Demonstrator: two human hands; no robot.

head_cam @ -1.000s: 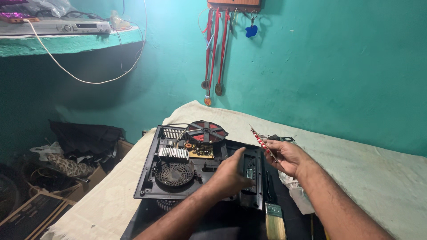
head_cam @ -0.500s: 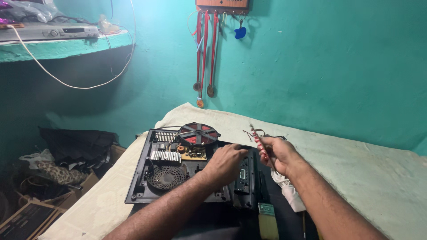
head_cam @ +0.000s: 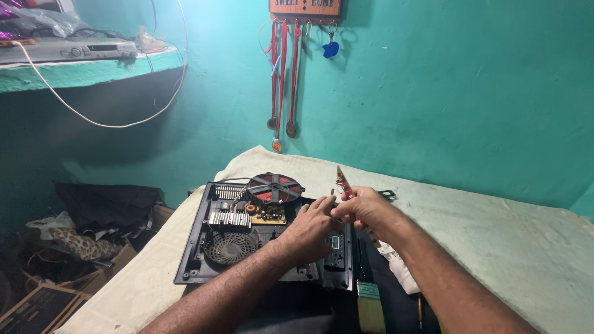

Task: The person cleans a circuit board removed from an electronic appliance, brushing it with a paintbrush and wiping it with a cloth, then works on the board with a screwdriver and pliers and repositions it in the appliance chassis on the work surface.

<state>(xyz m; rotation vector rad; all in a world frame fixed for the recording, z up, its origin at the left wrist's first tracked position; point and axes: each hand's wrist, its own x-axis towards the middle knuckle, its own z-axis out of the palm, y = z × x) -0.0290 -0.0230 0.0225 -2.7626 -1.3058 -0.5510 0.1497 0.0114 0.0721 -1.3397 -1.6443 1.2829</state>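
The opened induction cooker point(head_cam: 260, 238) lies under both hands on the cloth-covered bed point(head_cam: 495, 235); right hand point(head_cam: 365, 209) fingers grip red-handled pliers point(head_cam: 344, 184), left hand point(head_cam: 309, 230) apparently pinching something small, so a slip could gouge the circuit board point(head_cam: 267, 214).

Cooker: my opened cooker base point(head_cam: 247, 241) lies on the bed point(head_cam: 495, 247), left of centre.
Coil: the coil point(head_cam: 274, 187) sits at its far end, fan point(head_cam: 230, 247) nearer me.
Brush: a paintbrush point(head_cam: 370, 306) lies just right of the base.
Hands: I see both meeting over the base's right edge.
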